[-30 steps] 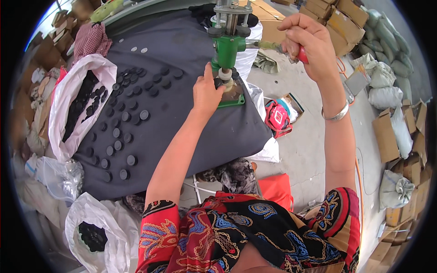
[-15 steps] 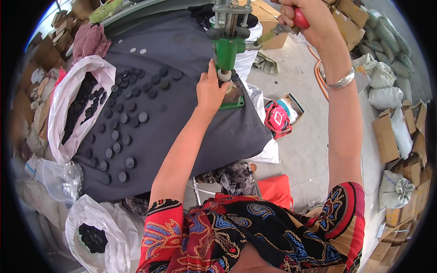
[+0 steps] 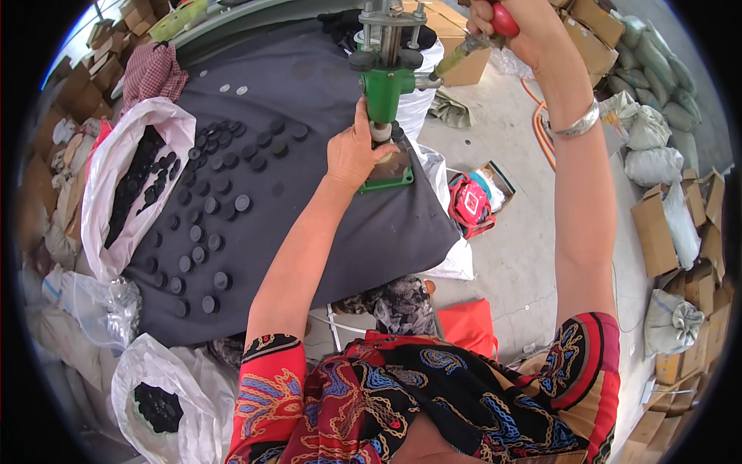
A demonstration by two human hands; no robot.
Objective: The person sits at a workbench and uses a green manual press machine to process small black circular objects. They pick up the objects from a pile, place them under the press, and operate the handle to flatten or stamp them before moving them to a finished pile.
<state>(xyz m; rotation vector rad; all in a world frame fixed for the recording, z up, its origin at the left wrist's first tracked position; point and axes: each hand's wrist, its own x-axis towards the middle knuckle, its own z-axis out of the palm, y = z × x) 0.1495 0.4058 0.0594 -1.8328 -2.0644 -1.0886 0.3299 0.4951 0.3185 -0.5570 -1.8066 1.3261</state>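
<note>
A green hand press (image 3: pixel 384 91) with a steel shaft stands at the far edge of the dark cloth-covered table. My right hand (image 3: pixel 519 29) is closed round the red knob (image 3: pixel 505 20) at the end of its lever, raised at the upper right. Low on the press, my left hand (image 3: pixel 353 157) lies beside the pale ram tip (image 3: pixel 379 131), index finger stretched up along it and thumb reaching across in front. Those fingers are apart; the ram and hand hide what sits beneath. Many round black caps (image 3: pixel 211 205) are spread over the cloth to the left.
A white sack (image 3: pixel 93 240) full of black pieces lies open at the table's left edge. Another white sack (image 3: pixel 127 379) stands below it. A checked cloth (image 3: pixel 154 71) and a few pale discs (image 3: pixel 224 87) lie at the far left. Right of the table are a pink bag (image 3: pixel 470 203) and cartons (image 3: pixel 655 232).
My right hand and the lever have shifted slightly up and left. My left hand has moved a little to the left and down at the press, its thumb still across the front.
</note>
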